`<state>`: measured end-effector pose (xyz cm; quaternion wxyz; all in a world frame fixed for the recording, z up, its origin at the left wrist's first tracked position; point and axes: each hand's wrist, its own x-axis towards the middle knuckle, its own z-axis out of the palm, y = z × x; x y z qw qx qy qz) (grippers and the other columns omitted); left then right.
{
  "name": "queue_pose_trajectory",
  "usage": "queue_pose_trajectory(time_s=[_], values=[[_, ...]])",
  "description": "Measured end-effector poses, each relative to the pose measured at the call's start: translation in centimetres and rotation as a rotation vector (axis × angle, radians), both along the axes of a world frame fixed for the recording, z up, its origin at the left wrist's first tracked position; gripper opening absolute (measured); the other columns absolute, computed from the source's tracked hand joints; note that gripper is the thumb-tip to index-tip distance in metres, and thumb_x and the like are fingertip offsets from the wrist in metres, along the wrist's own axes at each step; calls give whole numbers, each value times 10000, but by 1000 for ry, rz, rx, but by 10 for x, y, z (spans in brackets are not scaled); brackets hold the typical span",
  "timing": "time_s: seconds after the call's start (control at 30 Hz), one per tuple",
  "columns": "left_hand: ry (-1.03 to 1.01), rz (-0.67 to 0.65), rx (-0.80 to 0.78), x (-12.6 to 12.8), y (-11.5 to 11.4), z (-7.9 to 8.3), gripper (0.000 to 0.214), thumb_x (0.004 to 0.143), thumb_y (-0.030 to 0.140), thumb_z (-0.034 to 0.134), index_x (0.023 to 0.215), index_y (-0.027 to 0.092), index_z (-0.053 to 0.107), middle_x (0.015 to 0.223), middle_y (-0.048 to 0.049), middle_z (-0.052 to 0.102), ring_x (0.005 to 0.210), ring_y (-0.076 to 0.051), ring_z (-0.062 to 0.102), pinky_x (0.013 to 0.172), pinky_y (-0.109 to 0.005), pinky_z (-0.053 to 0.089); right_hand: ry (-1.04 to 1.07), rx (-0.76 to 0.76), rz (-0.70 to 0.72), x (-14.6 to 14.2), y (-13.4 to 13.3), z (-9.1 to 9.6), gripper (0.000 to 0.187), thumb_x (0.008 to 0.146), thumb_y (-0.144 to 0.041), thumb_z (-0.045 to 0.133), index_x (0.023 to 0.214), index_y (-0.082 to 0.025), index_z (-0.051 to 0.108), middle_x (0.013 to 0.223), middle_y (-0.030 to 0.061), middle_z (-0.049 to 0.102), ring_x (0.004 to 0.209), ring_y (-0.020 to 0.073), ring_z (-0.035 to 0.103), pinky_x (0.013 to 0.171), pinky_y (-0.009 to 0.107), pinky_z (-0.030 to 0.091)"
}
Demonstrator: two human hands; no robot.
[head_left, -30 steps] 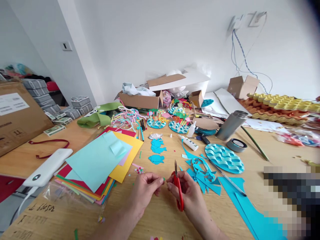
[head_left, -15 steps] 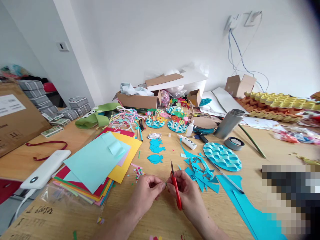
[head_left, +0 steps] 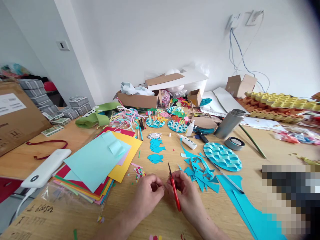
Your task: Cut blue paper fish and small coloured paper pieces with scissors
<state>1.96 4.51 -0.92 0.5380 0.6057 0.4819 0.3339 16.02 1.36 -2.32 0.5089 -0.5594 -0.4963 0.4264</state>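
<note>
My right hand (head_left: 186, 195) grips small red-handled scissors (head_left: 174, 190), blades pointing up and away from me. My left hand (head_left: 147, 193) is curled in a pinch right beside it, fingertips touching the right hand's; what it holds is too small to make out. Both hands hover just above the wooden table (head_left: 155, 220) near its front edge. Tiny coloured paper bits (head_left: 139, 172) lie just left of the left hand. Blue paper fish cut-outs (head_left: 155, 150) lie beyond the hands.
A stack of coloured paper sheets (head_left: 97, 163) lies at left, with a white power bank (head_left: 45, 168) beside it. Blue paper scraps (head_left: 200, 170), a wavy blue disc (head_left: 222, 156), a glue bottle (head_left: 188, 142) and a steel flask (head_left: 228, 124) sit at right. Cardboard boxes (head_left: 140, 98) line the back.
My hands have closed together; the left fingers now curl tighter against the right. The scissors have tilted slightly left. A small green bit seen at the left fingertips earlier no longer shows.
</note>
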Motion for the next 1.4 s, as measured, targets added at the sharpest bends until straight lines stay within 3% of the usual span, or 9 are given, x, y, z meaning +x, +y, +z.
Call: queue_pose_trajectory(time_s=[0.1,0.2,0.37,0.7,1.4], values=[[-173,29,-144,-1,3,0,172,649,319,696,575,185,617,494,34,515,490,-129,451,498,-251,329,46,-62,54,-1,-1,3,382,746,-523,697,743,-208,480,624,-35,474,557,137,469,511,257,380],[-365,95,-269,-3,7,-3,231,612,375,746,613,165,652,563,3,599,506,-128,497,496,-249,380,69,-131,134,-3,-4,5,439,744,-592,673,720,-199,477,580,-44,469,515,123,452,472,239,330],[-509,164,-324,-6,10,-7,224,605,348,780,667,153,689,722,-39,692,595,-135,581,547,-243,436,101,-165,206,-9,-7,1,470,726,-615,682,694,-210,445,530,-69,446,476,104,417,451,222,300],[-532,173,-327,-4,7,-6,219,612,332,786,658,143,685,597,-15,649,593,-134,575,553,-235,435,59,-173,221,-9,-9,0,456,742,-590,686,696,-204,447,536,-74,441,468,93,409,442,216,306],[-508,175,-308,-3,5,-6,231,628,344,761,663,128,687,572,-18,641,562,-127,555,541,-234,415,2,-184,241,-6,-8,3,483,739,-633,657,694,-204,441,560,-70,407,488,106,437,448,222,319]])
